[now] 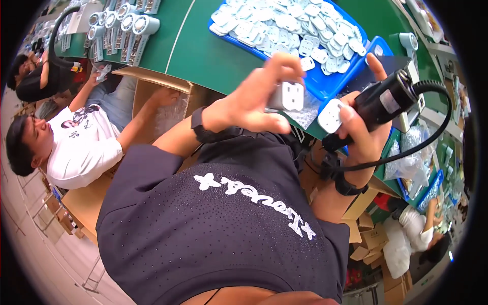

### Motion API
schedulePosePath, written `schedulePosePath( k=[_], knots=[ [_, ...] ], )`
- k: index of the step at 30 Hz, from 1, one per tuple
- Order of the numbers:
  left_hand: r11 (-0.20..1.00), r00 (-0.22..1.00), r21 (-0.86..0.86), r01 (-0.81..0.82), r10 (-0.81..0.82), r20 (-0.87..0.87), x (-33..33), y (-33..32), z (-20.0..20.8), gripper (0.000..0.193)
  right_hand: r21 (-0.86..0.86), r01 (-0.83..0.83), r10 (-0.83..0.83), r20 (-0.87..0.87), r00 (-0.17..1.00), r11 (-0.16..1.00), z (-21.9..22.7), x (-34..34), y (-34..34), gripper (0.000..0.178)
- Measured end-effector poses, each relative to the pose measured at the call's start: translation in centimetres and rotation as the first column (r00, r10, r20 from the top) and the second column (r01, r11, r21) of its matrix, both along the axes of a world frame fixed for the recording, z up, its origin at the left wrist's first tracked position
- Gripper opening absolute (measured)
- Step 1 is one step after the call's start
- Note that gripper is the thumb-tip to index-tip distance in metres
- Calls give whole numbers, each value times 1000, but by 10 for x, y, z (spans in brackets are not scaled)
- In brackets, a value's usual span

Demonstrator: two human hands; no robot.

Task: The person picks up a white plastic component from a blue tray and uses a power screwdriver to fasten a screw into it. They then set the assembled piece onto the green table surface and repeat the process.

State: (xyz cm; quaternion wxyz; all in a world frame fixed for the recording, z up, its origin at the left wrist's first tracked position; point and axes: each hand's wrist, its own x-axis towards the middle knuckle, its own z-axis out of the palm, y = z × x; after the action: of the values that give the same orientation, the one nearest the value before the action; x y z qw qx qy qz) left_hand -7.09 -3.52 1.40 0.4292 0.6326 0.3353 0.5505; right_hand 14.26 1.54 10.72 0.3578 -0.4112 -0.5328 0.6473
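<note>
Head view. The left hand (259,96) is above the near edge of the green tabletop (195,56). Its thumb and fingers are spread in a C-shape around a white-faced socket block (293,96) with slots in the front and a grey side. The block sits in the opening between index finger and thumb; the thumb tip is apart from it. Other contact points are hidden or blurred, so it cannot be told whether the hand grips the block.

The right hand (363,127) is wrapped around a black cylindrical tool (375,109), held at a slant. A ribbed black cable (424,87) leaves the tool's upper end and loops down past the right wrist. The same hand retains a white slotted plate (329,119), with the thumb at its edge. The plate faces the socket block; the two parts are near each other but apart.

Beyond the hands, a blue tray (330,87) on the tabletop holds a heap of white plates (290,38). At upper left, round-headed devices (128,23) lie in a group. At left, a co-worker in a white shirt (84,147) reaches into a cardboard box (142,91).
</note>
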Motion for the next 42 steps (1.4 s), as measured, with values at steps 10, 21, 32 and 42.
schedulePosePath(
  k=[10,21,32,42],
  knots=[
    [967,963,49,252,-245,-115,54,14,-13,59,310,402,-459,136,878,861,-57,19,-45,54],
    [957,972,233,175,-131,-193,54,13,-39,53,457,665,-537,-393,747,591,-20,64,36,16],
    [951,965,241,193,-139,-222,55,15,-39,54,374,360,-100,-563,820,855,51,28,-44,38],
    [955,954,210,212,-156,-255,56,9,-37,58,429,303,-81,-462,883,851,31,10,-51,42]
  ],
)
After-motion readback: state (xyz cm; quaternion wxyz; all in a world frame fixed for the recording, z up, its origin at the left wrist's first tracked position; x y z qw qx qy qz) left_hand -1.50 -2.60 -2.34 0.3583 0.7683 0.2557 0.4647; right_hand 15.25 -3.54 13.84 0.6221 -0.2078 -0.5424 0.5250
